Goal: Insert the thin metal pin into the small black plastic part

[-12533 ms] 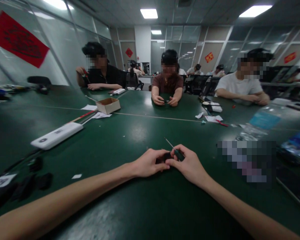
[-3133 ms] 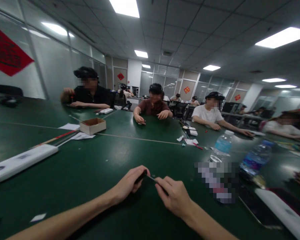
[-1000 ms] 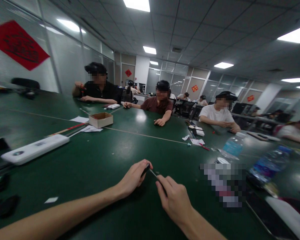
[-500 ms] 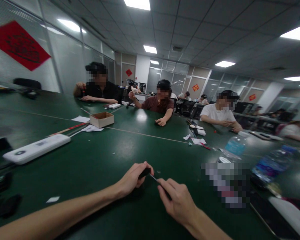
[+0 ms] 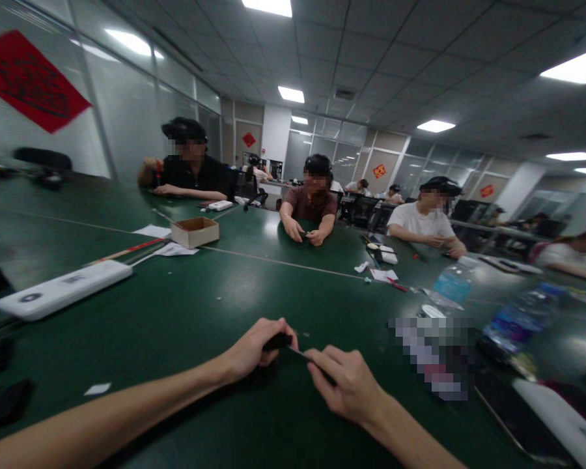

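Note:
My left hand [image 5: 258, 346] is closed around a small black object [image 5: 277, 341], held just above the green table [image 5: 234, 280]. Its exact kind is hard to make out, since the fingers cover much of it. My right hand [image 5: 349, 381] pinches a thin metal tool [image 5: 297, 352], whose slim shaft points left and meets the near end of the black object, or comes very close to it. The rest of the tool is hidden inside my right hand. Both forearms come in from the bottom edge.
On the left lie a white power bank [image 5: 66, 288], black pieces [image 5: 10, 400] and a paper scrap [image 5: 97, 389]; an open cardboard box [image 5: 195, 232] stands farther back. Bottles [image 5: 522, 319] and a phone [image 5: 522, 417] are at right. Co-workers [image 5: 310, 205] sit across the table.
The black object and the tool's shaft lie a little flatter now, still held by the same hands. Across the table, a co-worker's raised hand has come down to meet the other.

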{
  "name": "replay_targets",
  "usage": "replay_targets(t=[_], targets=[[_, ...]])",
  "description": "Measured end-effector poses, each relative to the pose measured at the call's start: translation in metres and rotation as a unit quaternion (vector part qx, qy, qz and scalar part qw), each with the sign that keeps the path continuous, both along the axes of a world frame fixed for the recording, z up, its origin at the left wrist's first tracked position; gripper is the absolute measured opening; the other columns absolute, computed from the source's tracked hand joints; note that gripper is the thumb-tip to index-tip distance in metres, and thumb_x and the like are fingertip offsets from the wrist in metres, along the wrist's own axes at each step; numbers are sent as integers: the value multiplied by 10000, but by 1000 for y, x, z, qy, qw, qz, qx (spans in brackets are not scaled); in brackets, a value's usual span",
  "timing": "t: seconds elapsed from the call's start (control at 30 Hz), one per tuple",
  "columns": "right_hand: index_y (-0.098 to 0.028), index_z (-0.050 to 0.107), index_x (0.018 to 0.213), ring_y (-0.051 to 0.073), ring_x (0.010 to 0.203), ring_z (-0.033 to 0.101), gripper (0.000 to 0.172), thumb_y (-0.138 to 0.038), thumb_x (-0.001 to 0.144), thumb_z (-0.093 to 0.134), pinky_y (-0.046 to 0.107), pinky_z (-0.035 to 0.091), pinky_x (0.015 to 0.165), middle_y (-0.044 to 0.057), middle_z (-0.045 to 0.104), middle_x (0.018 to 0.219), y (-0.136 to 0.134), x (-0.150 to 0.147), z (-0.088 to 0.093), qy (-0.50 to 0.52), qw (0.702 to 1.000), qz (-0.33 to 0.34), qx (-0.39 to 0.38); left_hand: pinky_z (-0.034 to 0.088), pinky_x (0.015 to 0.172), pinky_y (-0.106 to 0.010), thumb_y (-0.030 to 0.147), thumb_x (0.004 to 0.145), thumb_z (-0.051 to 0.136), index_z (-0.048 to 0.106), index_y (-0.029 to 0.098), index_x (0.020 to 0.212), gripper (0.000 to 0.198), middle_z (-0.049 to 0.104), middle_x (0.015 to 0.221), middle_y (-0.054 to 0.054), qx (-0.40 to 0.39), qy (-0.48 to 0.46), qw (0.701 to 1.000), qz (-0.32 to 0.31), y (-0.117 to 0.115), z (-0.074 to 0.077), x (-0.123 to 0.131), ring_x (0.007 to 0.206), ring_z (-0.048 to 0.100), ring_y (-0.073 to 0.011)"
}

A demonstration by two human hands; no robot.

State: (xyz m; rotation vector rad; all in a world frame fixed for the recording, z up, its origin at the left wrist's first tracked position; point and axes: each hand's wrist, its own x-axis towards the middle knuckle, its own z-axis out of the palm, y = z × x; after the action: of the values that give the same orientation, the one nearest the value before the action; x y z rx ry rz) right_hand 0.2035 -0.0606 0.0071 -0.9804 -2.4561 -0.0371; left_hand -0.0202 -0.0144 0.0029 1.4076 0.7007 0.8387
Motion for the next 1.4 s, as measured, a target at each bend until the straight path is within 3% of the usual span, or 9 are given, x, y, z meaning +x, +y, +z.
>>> replay_targets(t=[0.23, 0.57, 0.73, 0.9, 1.07, 1.23, 1.4], targets=[[-186, 576, 1108, 131, 666, 561, 250, -243, 924, 417, 240, 425, 591, 42, 601, 802, 6, 1, 3, 33, 999, 0, -18, 165, 382, -205, 522, 904, 282, 627, 124, 838, 531, 297, 446, 69, 4, -4, 1000, 30, 2, -3, 4, 377, 225, -77], [-197, 594, 1047, 134, 643, 553, 202, -240, 896, 468, 248, 406, 581, 28, 598, 780, 11, 9, 2, 88, 996, -5, -3, 178, 348, -174, 585, 873, 297, 567, 161, 949, 508, 337, 526, 75, -4, 3, 991, 131, 6, -6, 13, 369, 260, -66], [-202, 576, 991, 160, 740, 581, 160, -260, 910, 450, 267, 425, 668, 38, 611, 865, 12, 4, 7, 241, 966, -95, -7, 196, 351, -162, 565, 875, 328, 535, 173, 992, 458, 286, 523, 90, -28, -52, 988, 141, 8, -10, 14, 380, 235, -62], [-211, 523, 949, 122, 519, 478, 136, -332, 892, 498, 239, 352, 518, -45, 507, 623, 11, 1, 11, 269, 943, -170, -97, 186, 377, -161, 509, 890, 374, 524, 186, 1009, 376, 262, 548, 91, -43, -99, 988, 112, 8, -10, 13, 412, 203, -56], [-207, 479, 830, 108, 533, 454, 124, -303, 834, 558, 223, 363, 552, -65, 461, 605, 12, -1, 9, 253, 940, -138, -180, 174, 391, -169, 465, 896, 414, 516, 203, 1028, 310, 271, 553, 89, -51, -105, 989, 94, 10, -12, 12, 421, 174, -52], [-202, 483, 844, 147, 759, 498, 256, -138, 654, 642, 240, 386, 672, -10, 532, 855, 14, 2, 13, 188, 963, -70, -182, 163, 397, -177, 459, 903, 411, 514, 209, 1038, 302, 262, 553, 88, -53, -109, 989, 82, 11, -13, 11, 427, 170, -53], [-206, 523, 822, 154, 775, 508, 231, -81, 641, 591, 249, 385, 688, -9, 554, 847, 15, 3, 13, 119, 969, -23, -213, 159, 403, -185, 456, 904, 413, 514, 207, 1030, 296, 253, 553, 88, -52, -111, 989, 82, 11, -13, 12, 428, 174, -54]])
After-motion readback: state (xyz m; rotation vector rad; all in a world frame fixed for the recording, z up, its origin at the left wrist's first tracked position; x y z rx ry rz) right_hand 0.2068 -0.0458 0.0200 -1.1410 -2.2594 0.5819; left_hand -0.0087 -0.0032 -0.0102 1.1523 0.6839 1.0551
